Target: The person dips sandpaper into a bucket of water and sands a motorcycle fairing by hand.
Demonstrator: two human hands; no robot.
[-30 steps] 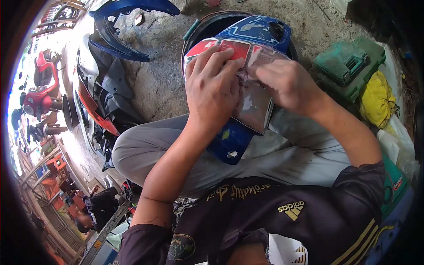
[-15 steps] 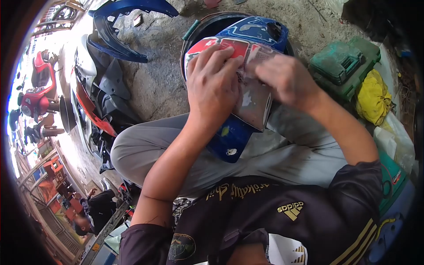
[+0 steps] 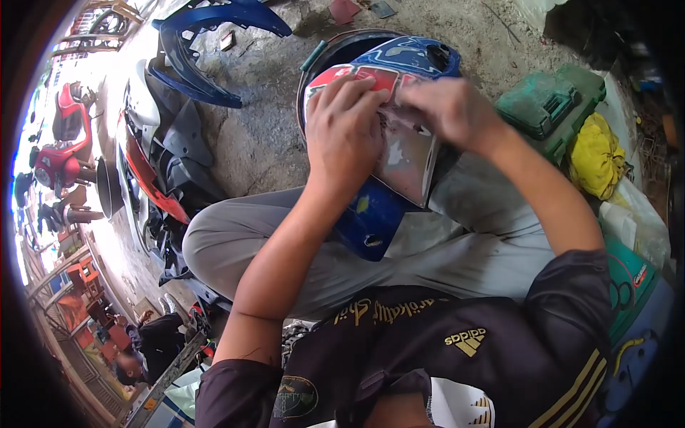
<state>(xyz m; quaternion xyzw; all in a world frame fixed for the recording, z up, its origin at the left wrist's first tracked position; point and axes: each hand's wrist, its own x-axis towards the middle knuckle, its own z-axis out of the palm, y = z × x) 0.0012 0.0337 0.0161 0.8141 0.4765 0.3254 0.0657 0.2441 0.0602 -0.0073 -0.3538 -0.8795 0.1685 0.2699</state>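
Rough concrete floor (image 3: 257, 143) spreads around us, and our grey-trousered legs (image 3: 242, 242) are folded on it. Beyond our shins stands a round black basin (image 3: 339, 53). A curved panel (image 3: 407, 171), blue at both ends, red and worn grey between, lies over the basin's near side and our lap, its long axis running mostly away from us. To our right is a green case (image 3: 539, 103), apart from the panel. Our left hand (image 3: 342, 128) lies palm down on the panel's left part, fingers laid over the red. Our right hand (image 3: 449, 110), curled and blurred, is at the right edge; we cannot tell whether it clamps anything. Both hands are equally near.
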